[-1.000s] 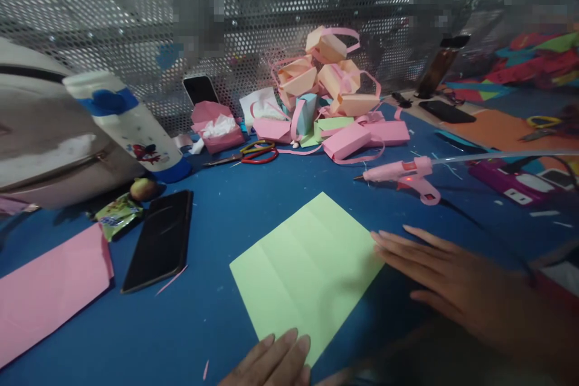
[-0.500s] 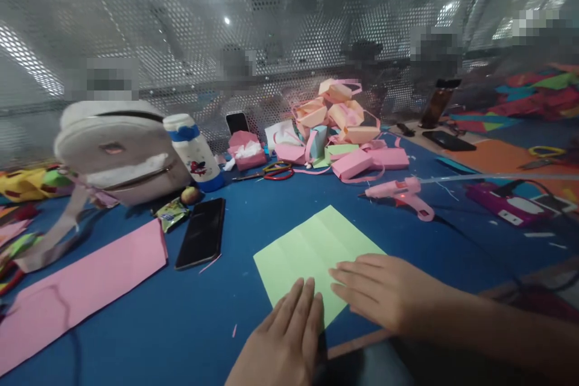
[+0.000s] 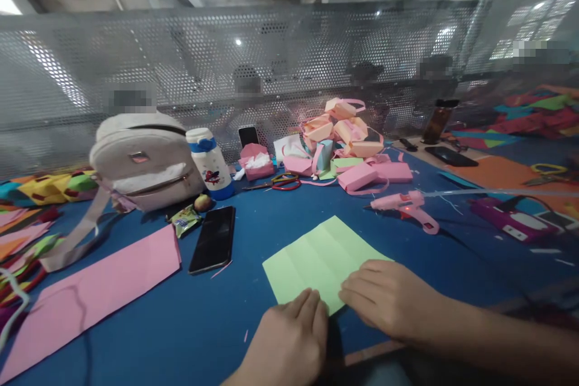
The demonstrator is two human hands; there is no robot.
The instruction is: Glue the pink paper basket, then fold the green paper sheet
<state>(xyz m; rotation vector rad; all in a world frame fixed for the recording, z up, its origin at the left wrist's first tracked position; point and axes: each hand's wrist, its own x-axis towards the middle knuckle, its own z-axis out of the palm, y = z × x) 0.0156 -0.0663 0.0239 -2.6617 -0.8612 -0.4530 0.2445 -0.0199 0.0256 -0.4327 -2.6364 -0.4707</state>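
A light green sheet of paper with faint parallel creases lies on the blue table in front of me. At its near left edge, my left hand is closed on the paper, fingers bent and pressed together. My right hand is closed on the near right edge, its fingers also curled. Both thumbs are hidden beneath the hands. Beyond the sheet to the right, a pink glue gun with a small red light rests on its side, apart from my hands.
A long pink paper strip, a black phone, a bottle and a pale backpack are on the left. Red-handled scissors lie before piled paper bags. A purple power strip is at right, a perforated metal screen behind.
My hands have gone from lying flat with fingers stretched to bent fingers at the paper's near edges. The camera view has tilted up and turned slightly left.
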